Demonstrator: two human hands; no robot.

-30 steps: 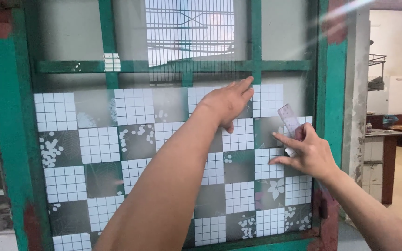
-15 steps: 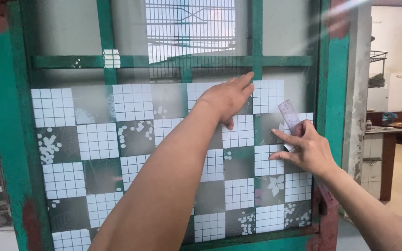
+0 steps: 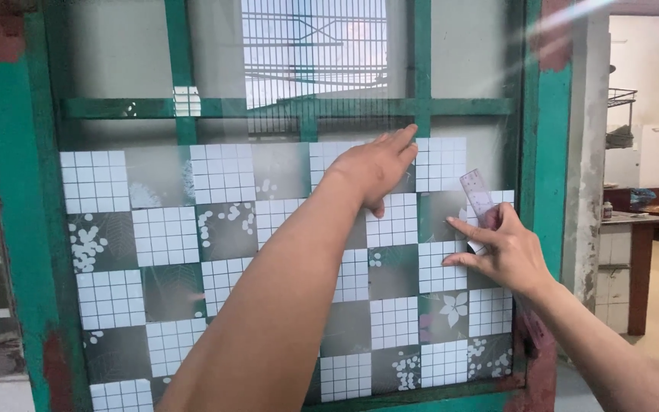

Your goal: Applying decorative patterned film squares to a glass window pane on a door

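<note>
A patterned film point(image 3: 215, 236) of white grid squares and grey leaf squares covers the lower glass of a green-framed window point(image 3: 551, 152). My left hand point(image 3: 375, 164) lies flat on the film's upper edge, fingers pointing right. My right hand point(image 3: 501, 252) presses a small clear plastic ruler point(image 3: 476, 194) against the film near its right edge, index finger stretched to the left.
Green crossbars point(image 3: 299, 107) run above the film, with bare glass and an outside grille over them. To the right stands a worn concrete post point(image 3: 585, 168), and past it a room with a dark wooden table point(image 3: 642, 229).
Both hands have stayed on the film almost in place. The view has shifted slightly, so the window sits a little lower in the picture than a second ago.
</note>
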